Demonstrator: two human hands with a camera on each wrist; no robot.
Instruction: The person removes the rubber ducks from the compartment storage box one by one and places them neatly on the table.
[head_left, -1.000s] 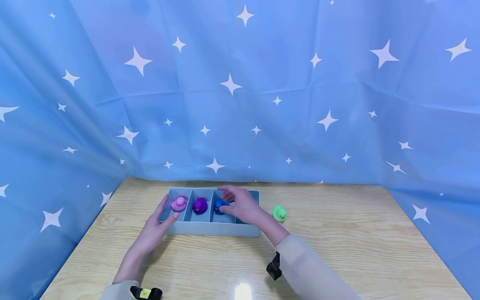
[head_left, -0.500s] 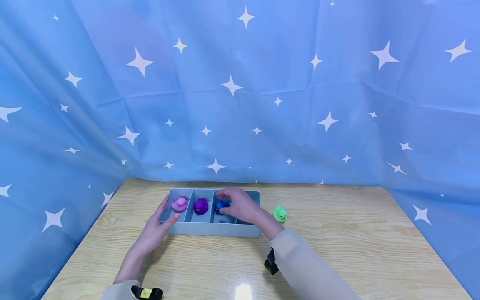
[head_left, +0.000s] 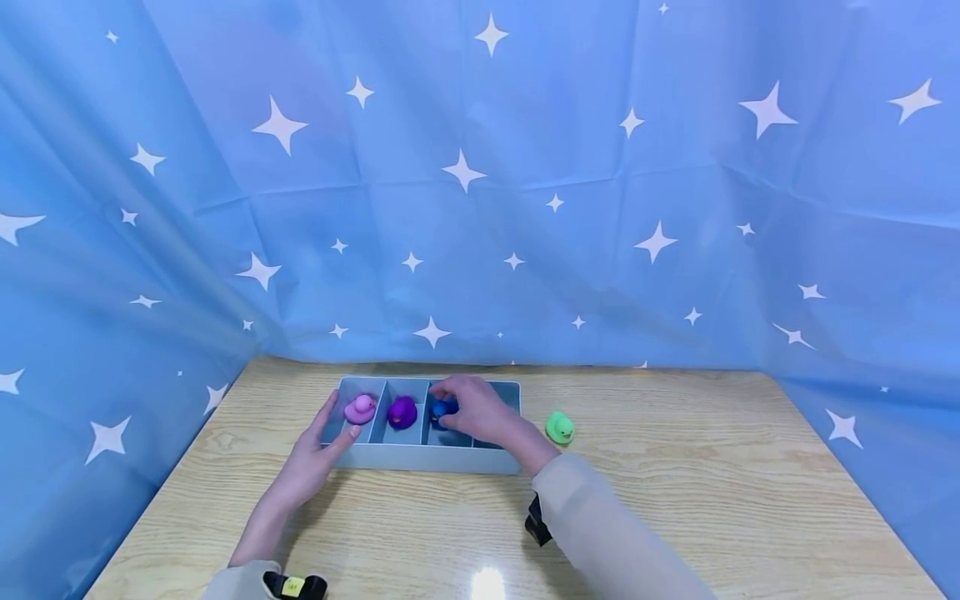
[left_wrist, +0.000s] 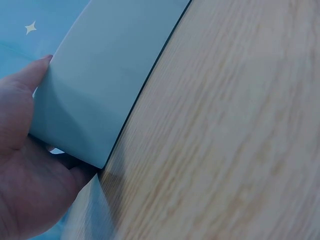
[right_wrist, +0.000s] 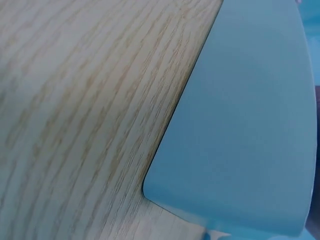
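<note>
A pale blue divided box (head_left: 427,457) stands on the table. My left hand (head_left: 307,462) grips its left end, thumb over the front rim and fingers along the end wall; the left wrist view shows the thumb (left_wrist: 35,74) on the rim. A pink rubber duck (head_left: 361,408) sits in the leftmost compartment, a purple rubber duck (head_left: 402,412) in the one beside it. In the third compartment my right hand (head_left: 483,412) pinches a blue rubber duck (head_left: 442,410), partly hidden by the fingers. The right wrist view shows mostly the box's front wall (right_wrist: 235,125).
A green rubber duck (head_left: 560,427) sits on the wooden table (head_left: 712,483), just right of the box. Behind the table hangs a blue cloth (head_left: 540,283) with white stars. The box's rightmost compartment is partly covered by my right hand.
My right hand's fingers have closed in on the blue duck, and the right wrist has shifted slightly left. The left hand and the box stay in place.
</note>
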